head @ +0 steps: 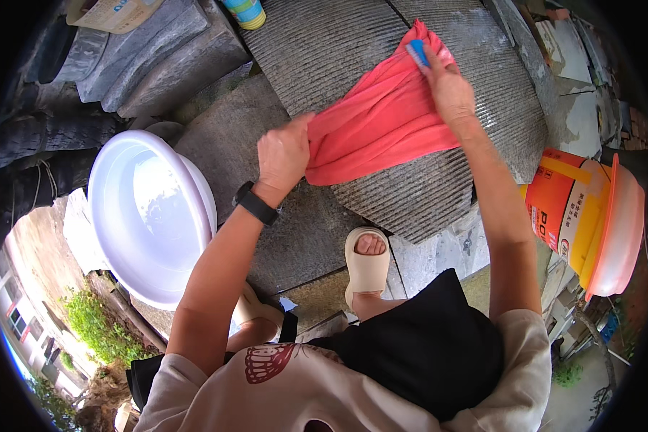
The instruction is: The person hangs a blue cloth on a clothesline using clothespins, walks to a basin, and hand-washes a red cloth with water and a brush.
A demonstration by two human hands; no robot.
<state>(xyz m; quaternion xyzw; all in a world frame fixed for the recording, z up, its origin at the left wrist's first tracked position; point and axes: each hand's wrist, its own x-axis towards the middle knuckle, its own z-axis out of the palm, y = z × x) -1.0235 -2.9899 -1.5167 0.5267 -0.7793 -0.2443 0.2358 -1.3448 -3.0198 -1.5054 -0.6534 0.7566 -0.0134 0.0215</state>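
Note:
A wet-looking coral-red cloth (pixel 378 124) lies stretched over a ridged stone slab (pixel 324 59). My left hand (pixel 285 154), with a black band on its wrist, grips the cloth's left edge in a fist. Near the cloth's upper right end, my right hand (pixel 449 86) holds a blue scrub brush (pixel 419 54) with pale bristles against the fabric. My fingers hide part of the brush.
A white plastic basin (pixel 205 183) holding clear liquid stands at left. On the right, a pink basin (pixel 626 227) sits on an orange and yellow bucket (pixel 556 200) bearing writing. A blue, green and yellow container (pixel 245 12) stands at the slab's far edge. Stone blocks (pixel 162 59) lie upper left.

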